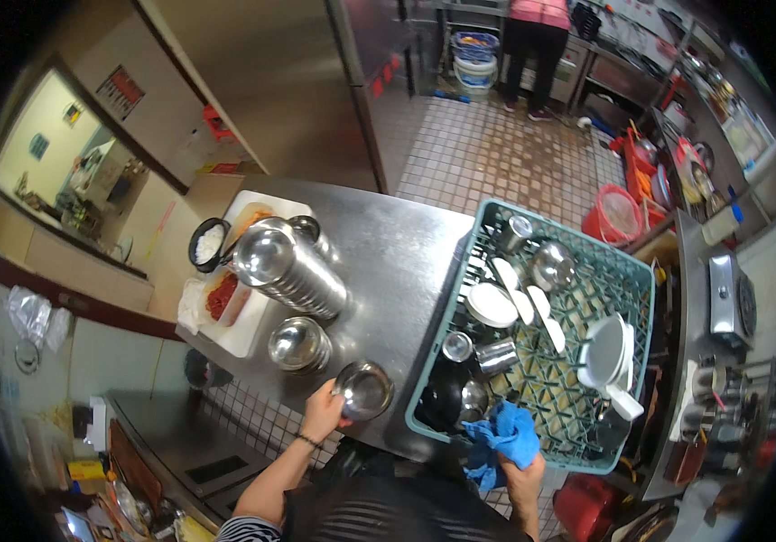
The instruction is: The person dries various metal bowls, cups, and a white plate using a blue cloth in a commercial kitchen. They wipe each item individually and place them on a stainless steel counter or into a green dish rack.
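Observation:
My left hand (323, 412) grips the rim of a stainless-steel bowl (365, 391) over the near edge of the steel table (401, 251). In my right hand (523, 474) is a bunched blue cloth (506, 437), held by the near edge of a green plastic dish rack (564, 244). A short stack of steel bowls (298, 345) stands just beyond the left hand. Farther back a tall stack of steel bowls (266, 254) leans in the view. Inside the rack lie steel cups (497, 356), white dishes (491, 305), white-handled utensils (513, 281) and a grey-white ladle-like scoop (604, 352).
On the table's left, a white cutting board (252, 342) carries a tub of red food (222, 298). A black bowl of white food (209, 244) sits beside it. A person (538, 54) stands at the far counter. A red bucket (612, 213) is on the floor behind the rack.

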A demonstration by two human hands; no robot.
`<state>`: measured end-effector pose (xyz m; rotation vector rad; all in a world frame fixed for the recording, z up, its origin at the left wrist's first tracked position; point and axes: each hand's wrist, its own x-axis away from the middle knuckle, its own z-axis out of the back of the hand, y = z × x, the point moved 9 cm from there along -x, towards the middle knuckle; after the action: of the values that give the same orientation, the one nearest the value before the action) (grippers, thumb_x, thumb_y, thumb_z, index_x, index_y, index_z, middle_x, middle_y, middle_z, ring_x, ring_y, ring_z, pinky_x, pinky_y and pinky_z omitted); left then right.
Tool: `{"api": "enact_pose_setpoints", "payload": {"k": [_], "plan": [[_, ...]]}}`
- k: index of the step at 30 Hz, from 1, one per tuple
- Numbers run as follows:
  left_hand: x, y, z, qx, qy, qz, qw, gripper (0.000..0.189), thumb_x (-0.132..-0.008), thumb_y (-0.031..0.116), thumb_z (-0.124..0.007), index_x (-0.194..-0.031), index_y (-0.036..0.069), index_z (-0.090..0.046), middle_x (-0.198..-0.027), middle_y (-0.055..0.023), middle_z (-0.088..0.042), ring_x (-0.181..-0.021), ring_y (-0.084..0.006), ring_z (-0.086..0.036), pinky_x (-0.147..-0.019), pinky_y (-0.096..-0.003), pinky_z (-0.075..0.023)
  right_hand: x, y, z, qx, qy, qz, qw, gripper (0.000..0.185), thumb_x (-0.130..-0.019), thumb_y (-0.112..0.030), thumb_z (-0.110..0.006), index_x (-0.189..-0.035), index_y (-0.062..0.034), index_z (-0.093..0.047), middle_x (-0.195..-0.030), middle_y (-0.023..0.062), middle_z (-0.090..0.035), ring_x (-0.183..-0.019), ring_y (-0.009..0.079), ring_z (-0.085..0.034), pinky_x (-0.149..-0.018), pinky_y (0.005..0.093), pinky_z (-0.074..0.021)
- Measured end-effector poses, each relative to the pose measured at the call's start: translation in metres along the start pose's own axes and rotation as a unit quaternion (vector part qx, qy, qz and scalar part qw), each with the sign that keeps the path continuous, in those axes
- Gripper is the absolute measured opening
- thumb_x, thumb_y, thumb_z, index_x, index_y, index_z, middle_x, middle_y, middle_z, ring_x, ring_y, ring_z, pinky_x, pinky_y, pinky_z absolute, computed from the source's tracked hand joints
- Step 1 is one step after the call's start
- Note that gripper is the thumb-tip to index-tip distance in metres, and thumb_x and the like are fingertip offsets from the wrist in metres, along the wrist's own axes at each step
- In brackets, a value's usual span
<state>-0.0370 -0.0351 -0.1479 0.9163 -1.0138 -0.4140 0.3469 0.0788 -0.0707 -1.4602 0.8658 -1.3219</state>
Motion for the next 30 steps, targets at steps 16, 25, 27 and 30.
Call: {"api": "enact_pose_setpoints", "payload": {"k": [16, 25, 27, 30], "plan": [[-0.193, 0.171, 0.252, -0.044, 0.331, -0.283, 0.899, 0.031, -0.085, 0.018, -0.052, -0.113, 0.005, -0.047, -0.082, -0.0239, -0.064, -0.076, -0.0429, -0.062, -0.067, -0.0506, -0.0472, -0.018, -0.024, -0.115, 0.046, 0.082, 0.11, 0.989, 0.031, -0.074, 0.002, -0.06, -0.105, 0.0033, -0.061, -0.093, 0.0039, -0.064, -0.083, 0.0123, -0.059, -0.078, 0.0271, -0.047], [-0.291, 0.149, 0.185, -0.302, 0.209, -0.166, 0.915, 0.027, -0.09, 0.019, -0.049, -0.109, 0.0, -0.051, -0.088, -0.0246, -0.066, -0.087, -0.0407, -0.063, -0.077, -0.0501, -0.0492, 0.016, -0.023, -0.167, 0.202, 0.126, 0.039, 0.97, 0.039, -0.075, -0.001, -0.064, -0.113, 0.0063, -0.058, -0.096, 0.0099, -0.063, -0.081, 0.0165, -0.058, -0.069, 0.0305, -0.0477], [-0.309, 0.117, 0.178, -0.295, 0.163, -0.078, 0.938, 0.027, -0.091, 0.019, -0.046, -0.107, -0.002, -0.051, -0.091, -0.0277, -0.065, -0.089, -0.0417, -0.063, -0.077, -0.0504, -0.0491, 0.017, -0.033, -0.187, 0.181, 0.083, 0.08, 0.977, 0.04, -0.076, -0.002, -0.063, -0.114, 0.0069, -0.057, -0.099, 0.0106, -0.063, -0.087, 0.0173, -0.058, -0.076, 0.031, -0.0477], [-0.322, 0.122, 0.163, -0.431, 0.113, -0.177, 0.878, 0.028, -0.089, 0.015, -0.046, -0.108, -0.003, -0.053, -0.09, -0.0282, -0.064, -0.087, -0.0426, -0.063, -0.076, -0.0494, -0.0493, 0.018, -0.043, -0.197, 0.127, 0.083, 0.07, 0.986, 0.033, -0.077, -0.001, -0.062, -0.109, 0.0052, -0.059, -0.095, 0.0057, -0.064, -0.085, 0.0143, -0.059, -0.079, 0.0288, -0.0472]]}}
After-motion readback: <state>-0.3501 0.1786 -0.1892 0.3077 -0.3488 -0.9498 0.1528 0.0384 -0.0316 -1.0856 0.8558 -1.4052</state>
